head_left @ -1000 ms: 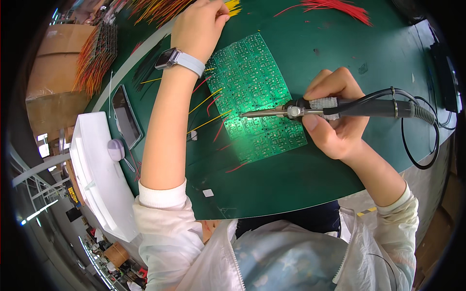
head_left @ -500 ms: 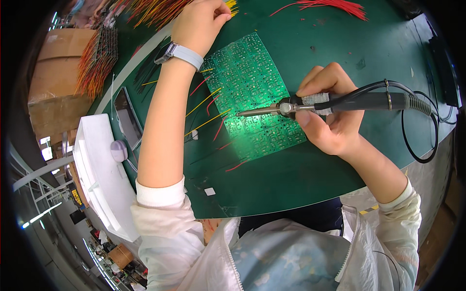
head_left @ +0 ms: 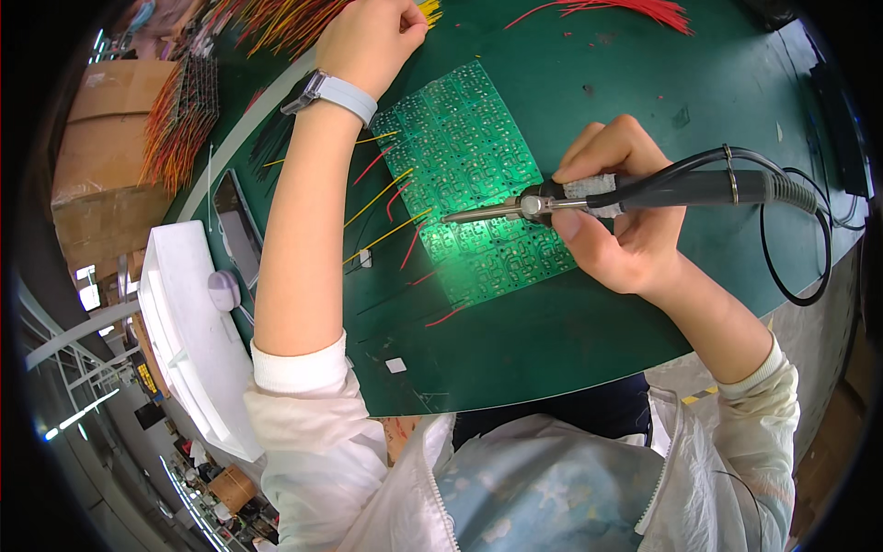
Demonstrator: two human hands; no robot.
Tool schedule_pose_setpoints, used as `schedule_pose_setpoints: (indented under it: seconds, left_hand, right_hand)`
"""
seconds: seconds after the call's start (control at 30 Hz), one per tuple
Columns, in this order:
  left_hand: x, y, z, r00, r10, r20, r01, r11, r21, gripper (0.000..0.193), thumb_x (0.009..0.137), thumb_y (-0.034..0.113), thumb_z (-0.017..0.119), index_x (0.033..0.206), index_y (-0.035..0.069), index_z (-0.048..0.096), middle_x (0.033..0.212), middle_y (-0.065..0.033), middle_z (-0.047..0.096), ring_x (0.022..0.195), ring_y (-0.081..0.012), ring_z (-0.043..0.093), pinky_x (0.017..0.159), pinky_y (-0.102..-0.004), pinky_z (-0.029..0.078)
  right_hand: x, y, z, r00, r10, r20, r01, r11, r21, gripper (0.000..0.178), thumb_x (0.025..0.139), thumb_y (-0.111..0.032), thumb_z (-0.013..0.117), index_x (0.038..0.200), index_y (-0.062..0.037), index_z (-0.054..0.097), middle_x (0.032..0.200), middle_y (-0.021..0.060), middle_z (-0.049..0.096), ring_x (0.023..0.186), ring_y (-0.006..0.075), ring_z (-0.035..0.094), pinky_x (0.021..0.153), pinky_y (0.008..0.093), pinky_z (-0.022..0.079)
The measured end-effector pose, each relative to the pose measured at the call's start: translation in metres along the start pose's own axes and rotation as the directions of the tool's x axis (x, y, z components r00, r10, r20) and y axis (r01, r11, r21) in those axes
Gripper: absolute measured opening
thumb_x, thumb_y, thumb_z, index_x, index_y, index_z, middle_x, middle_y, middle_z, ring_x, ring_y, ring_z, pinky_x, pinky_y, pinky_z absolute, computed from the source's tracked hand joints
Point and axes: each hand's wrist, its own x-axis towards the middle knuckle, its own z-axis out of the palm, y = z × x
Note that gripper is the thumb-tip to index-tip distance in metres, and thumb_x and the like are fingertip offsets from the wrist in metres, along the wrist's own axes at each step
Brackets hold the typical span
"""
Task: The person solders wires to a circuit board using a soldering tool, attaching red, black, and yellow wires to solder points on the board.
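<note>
My right hand [head_left: 625, 212] grips a soldering iron [head_left: 690, 191] like a pen. Its metal tip points left, over or on the lower left part of a green circuit board panel [head_left: 469, 138]; contact cannot be made out. Short yellow wires [head_left: 379, 196] and red wires [head_left: 399, 198] stick out along the panel's left edge. At the top, my left hand [head_left: 372, 41] is closed with fingertips together, right by the yellow ends [head_left: 430, 11] of a wire bundle. Whatever those fingers hold is hidden.
Red wires [head_left: 635, 11] lie at the far edge of the green table [head_left: 589, 340]. On the left are orange-red wires [head_left: 179, 124], a phone [head_left: 237, 225] and a white foam block [head_left: 189, 322] bearing a small lilac device [head_left: 223, 290]. The iron's black cable [head_left: 809, 299] loops at right.
The whole scene has shifted slightly left in the picture. Both hands keep nearly the same pose, and the iron's tip stays at the same part of the panel.
</note>
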Motion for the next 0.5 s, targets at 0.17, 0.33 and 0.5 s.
schedule_pose_setpoints:
  seconds: [0.17, 0.33, 0.5]
  left_hand:
    - [-0.001, 0.005, 0.0, 0.997, 0.077, -0.024, -0.073, 0.986, 0.149, 0.011, 0.073, 0.012, 0.062, 0.071, 0.001, 0.064, 0.079, -0.0147, 0.06, 0.079, -0.0303, 0.059, 0.072, -0.0373, 0.046]
    - [-0.006, 0.004, -0.006, 0.974, 0.155, -0.168, -0.134, 0.983, 0.128, 0.008, 0.078, 0.008, 0.057, 0.081, 0.001, 0.054, 0.078, -0.0155, 0.059, 0.079, -0.0318, 0.057, 0.071, -0.0391, 0.045]
    - [-0.045, 0.009, -0.039, 0.947, 0.071, -0.314, -0.134, 0.974, -0.185, 0.014, 0.092, 0.012, 0.05, 0.099, 0.0, 0.051, 0.086, -0.0077, 0.055, 0.077, -0.0161, 0.052, 0.074, -0.0258, 0.042]
  right_hand:
    - [0.0, 0.001, 0.0, 1.0, 0.005, -0.005, -0.005, 1.0, 0.027, 0.015, 0.063, -0.003, 0.062, 0.074, -0.0022, 0.052, 0.065, 0.0002, 0.052, 0.051, 0.003, 0.043, 0.043, 0.0187, 0.034]
    - [-0.002, 0.001, -0.001, 1.0, 0.01, 0.002, -0.01, 0.999, 0.036, 0.014, 0.064, -0.003, 0.062, 0.074, -0.0022, 0.052, 0.065, -0.0002, 0.052, 0.051, 0.0028, 0.043, 0.043, 0.0186, 0.034]
    - [0.005, -0.006, -0.004, 1.0, -0.026, -0.005, 0.026, 0.999, 0.03, 0.016, 0.063, -0.002, 0.062, 0.076, -0.0007, 0.052, 0.065, 0.0009, 0.052, 0.051, 0.003, 0.043, 0.043, 0.0187, 0.034]
